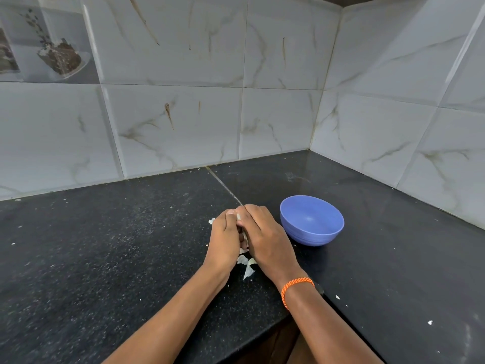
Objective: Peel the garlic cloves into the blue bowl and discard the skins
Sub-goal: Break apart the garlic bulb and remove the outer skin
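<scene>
My left hand (225, 233) and my right hand (265, 237) are pressed together over the black counter, fingers curled round a garlic clove (238, 216) of which only a pale sliver shows between the fingertips. Loose white garlic skins (246, 264) lie on the counter just below the hands, and one scrap (211, 221) pokes out left of my left hand. The blue bowl (311, 220) stands upright right of my right hand, a short gap away; its inside looks empty.
The black granite counter (105, 258) runs into a tiled wall corner (311, 149) behind the bowl. Its front edge (262, 334) cuts in near my right forearm. Small white flecks (430, 322) are scattered on the surface. An orange band (295, 285) circles my right wrist.
</scene>
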A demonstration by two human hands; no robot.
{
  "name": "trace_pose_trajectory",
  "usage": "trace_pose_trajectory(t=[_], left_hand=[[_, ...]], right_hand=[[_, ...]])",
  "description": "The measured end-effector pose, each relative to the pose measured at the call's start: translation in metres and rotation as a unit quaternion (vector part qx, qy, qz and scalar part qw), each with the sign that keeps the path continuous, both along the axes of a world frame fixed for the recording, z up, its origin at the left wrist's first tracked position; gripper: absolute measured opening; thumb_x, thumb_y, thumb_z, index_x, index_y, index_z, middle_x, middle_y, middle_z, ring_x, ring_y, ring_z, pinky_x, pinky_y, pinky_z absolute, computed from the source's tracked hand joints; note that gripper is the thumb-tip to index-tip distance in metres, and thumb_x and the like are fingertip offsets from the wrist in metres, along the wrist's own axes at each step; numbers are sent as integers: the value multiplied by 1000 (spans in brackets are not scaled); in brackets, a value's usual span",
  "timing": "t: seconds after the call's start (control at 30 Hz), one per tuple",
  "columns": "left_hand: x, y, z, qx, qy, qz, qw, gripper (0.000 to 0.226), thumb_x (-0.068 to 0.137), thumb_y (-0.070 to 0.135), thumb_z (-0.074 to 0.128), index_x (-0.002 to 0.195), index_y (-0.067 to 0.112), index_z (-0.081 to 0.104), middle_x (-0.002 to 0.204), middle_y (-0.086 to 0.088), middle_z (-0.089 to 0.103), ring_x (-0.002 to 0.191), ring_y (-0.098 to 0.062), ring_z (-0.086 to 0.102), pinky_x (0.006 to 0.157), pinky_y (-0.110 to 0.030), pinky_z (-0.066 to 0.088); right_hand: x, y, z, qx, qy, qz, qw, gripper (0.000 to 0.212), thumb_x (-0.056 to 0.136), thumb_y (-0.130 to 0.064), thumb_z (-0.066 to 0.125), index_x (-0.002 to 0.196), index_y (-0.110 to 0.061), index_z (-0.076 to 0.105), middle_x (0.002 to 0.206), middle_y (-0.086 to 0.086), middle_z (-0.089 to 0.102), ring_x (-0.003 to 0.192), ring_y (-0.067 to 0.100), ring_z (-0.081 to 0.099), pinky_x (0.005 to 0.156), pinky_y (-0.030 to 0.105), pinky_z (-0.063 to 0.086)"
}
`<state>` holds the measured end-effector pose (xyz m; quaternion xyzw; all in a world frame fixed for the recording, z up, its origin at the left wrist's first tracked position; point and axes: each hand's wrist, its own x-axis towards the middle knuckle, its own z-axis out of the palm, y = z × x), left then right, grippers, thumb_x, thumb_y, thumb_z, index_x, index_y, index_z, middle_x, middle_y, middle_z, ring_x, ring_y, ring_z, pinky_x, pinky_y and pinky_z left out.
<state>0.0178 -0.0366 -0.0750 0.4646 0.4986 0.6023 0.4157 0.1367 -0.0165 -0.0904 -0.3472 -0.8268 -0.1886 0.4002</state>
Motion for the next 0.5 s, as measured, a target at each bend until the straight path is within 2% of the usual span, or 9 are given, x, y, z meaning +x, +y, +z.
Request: trace_pose_trajectory(t=[0.1, 0.2, 0.33, 0.43, 0.5], left_hand=[[3, 0, 0, -5, -7, 2, 1000, 40, 117, 16, 34, 101, 1, 68, 87, -8, 74, 78, -15, 71, 65, -29, 60], [5, -1, 2, -5, -18, -6, 1000, 40, 116, 15, 34, 101, 0, 68, 86, -10, 72, 80, -19, 69, 67, -37, 59], [5, -2, -1, 4, -8, -30, 1000, 38, 114, 13, 32, 99, -8, 59, 81, -11, 61, 76, -26, 56, 62, -40, 47], [10, -4, -6, 14, 19, -54, 998, 33, 113, 12, 32, 99, -10, 52, 82, -9, 56, 76, -25, 48, 63, -43, 42], [9, -3, -9, 9, 26, -58, 998, 34, 114, 14, 32, 100, -9, 53, 80, -9, 54, 74, -24, 48, 61, -41, 42]], right_hand=[[2, 1, 0, 6, 14, 4, 1000, 30, 105, -14, 50, 131, -5, 63, 123, 10, 64, 104, 23, 59, 83, 31, 59], [2, 2, -2, -9, 39, 7, 999, 31, 104, -14, 51, 129, -4, 67, 122, 10, 65, 105, 24, 60, 85, 33, 60], [1, 4, -4, -38, 80, 10, 996, 28, 106, -14, 50, 124, -5, 69, 119, 6, 66, 101, 24, 61, 81, 35, 58], [2, 6, -4, -63, 101, -7, 993, 23, 107, -16, 49, 117, -9, 68, 113, 3, 64, 97, 21, 58, 76, 36, 56], [2, 6, -4, -82, 100, -14, 992, 25, 108, -19, 45, 117, -10, 67, 112, 2, 63, 97, 20, 58, 76, 36, 55]])
